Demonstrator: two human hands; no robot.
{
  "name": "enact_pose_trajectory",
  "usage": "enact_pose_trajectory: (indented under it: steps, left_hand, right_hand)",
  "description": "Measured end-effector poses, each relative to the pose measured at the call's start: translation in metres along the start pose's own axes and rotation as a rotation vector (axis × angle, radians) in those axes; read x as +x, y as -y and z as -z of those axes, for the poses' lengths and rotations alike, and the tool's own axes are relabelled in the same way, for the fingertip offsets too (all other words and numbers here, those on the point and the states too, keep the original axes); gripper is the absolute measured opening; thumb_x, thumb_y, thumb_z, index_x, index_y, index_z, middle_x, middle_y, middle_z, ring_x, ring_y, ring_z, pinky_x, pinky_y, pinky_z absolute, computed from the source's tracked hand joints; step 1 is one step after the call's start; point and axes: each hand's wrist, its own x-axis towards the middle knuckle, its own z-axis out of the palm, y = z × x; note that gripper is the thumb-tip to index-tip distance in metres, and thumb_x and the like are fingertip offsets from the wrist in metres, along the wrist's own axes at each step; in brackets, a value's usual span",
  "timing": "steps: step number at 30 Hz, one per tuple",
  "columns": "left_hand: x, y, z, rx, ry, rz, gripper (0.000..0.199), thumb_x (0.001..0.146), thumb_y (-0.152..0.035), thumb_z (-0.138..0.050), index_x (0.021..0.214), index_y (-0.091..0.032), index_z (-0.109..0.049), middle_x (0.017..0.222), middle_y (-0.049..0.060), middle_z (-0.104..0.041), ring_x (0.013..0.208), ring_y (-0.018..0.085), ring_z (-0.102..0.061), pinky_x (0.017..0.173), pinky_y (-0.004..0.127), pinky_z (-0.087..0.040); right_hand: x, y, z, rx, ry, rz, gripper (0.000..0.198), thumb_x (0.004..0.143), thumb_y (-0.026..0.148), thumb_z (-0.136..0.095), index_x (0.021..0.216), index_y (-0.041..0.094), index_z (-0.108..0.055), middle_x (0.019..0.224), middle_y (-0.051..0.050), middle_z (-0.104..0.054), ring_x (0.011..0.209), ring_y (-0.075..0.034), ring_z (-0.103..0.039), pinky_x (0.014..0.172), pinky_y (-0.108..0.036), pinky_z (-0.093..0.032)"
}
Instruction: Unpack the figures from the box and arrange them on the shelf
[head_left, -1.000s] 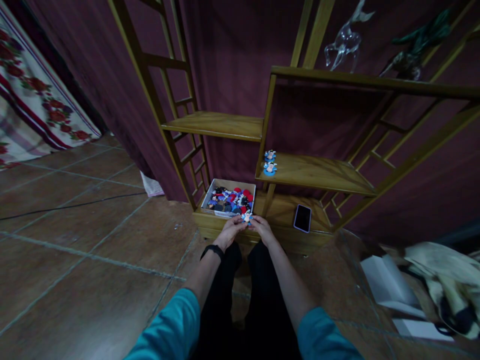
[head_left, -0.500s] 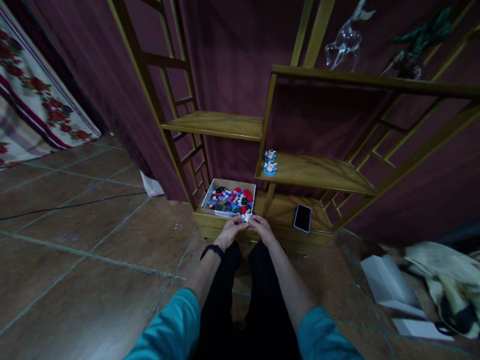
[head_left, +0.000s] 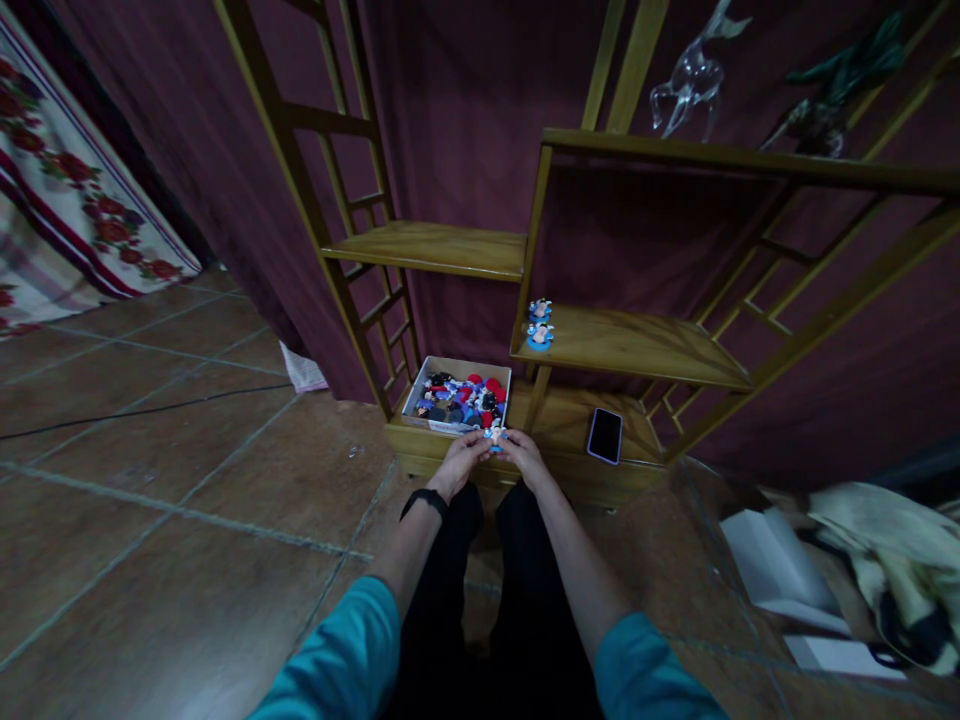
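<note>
A small blue-and-white figurine (head_left: 495, 436) is pinched between the fingertips of both hands, just in front of the low shelf. My left hand (head_left: 461, 460) closes on its left side; my right hand (head_left: 524, 456) grips its right side. Right behind them sits an open cardboard box (head_left: 411, 412) full of mixed figurines in red, blue, black and white. Two similar figurines on blue bases, a front one (head_left: 540, 336) and a back one (head_left: 540, 309), stand at the left end of the middle shelf (head_left: 630, 345).
On the low shelf at right lies a phone (head_left: 605, 436). The wooden rack's upper shelf (head_left: 750, 165) bears a clear glass deer (head_left: 691, 85) and a dark green statuette (head_left: 832, 95). White box pieces (head_left: 784, 570) and pale cloth (head_left: 885, 540) lie on the floor at right.
Both hands keep hold of the figurine in nearly the same place. It seems turned very slightly between the fingers; everything else is as before.
</note>
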Motion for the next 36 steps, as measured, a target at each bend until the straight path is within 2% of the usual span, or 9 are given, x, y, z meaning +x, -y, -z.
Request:
enact_pose_trajectory:
  steps: [10,27,36]
  left_hand:
    - [0.0047,0.0024,0.0023,0.018,-0.041,0.014,0.028,0.057,-0.025,-0.077,0.081,-0.012,-0.068,0.073,0.004,-0.064,0.057,0.008,-0.055,0.053,0.019,-0.041]
    - [0.0034,0.0024,0.0019,-0.043,-0.118,0.025,0.022,0.059,-0.022,-0.075,0.077,-0.014,-0.066,0.07,0.003,-0.064,0.055,0.007,-0.055,0.053,0.018,-0.042]
    - [0.0036,0.0023,0.0007,-0.039,-0.126,0.023,0.024,0.059,-0.027,-0.076,0.074,-0.013,-0.064,0.068,0.003,-0.062,0.055,0.008,-0.055,0.053,0.02,-0.043]
  right_hand:
    - [0.0002,-0.0001,0.0006,-0.009,0.028,-0.008,0.035,0.059,0.045,-0.07,0.084,0.021,-0.065,0.087,-0.002,-0.067,0.074,-0.015,-0.063,0.065,-0.027,-0.05]
    - [0.0021,-0.0006,0.0012,0.017,0.02,-0.035,0.037,0.058,0.045,-0.071,0.085,0.02,-0.065,0.085,-0.003,-0.067,0.07,-0.015,-0.062,0.065,-0.028,-0.052]
    - [0.0017,-0.0006,0.0012,0.028,-0.007,-0.034,0.039,0.057,0.046,-0.071,0.085,0.019,-0.065,0.082,-0.003,-0.066,0.065,-0.014,-0.061,0.064,-0.029,-0.052]
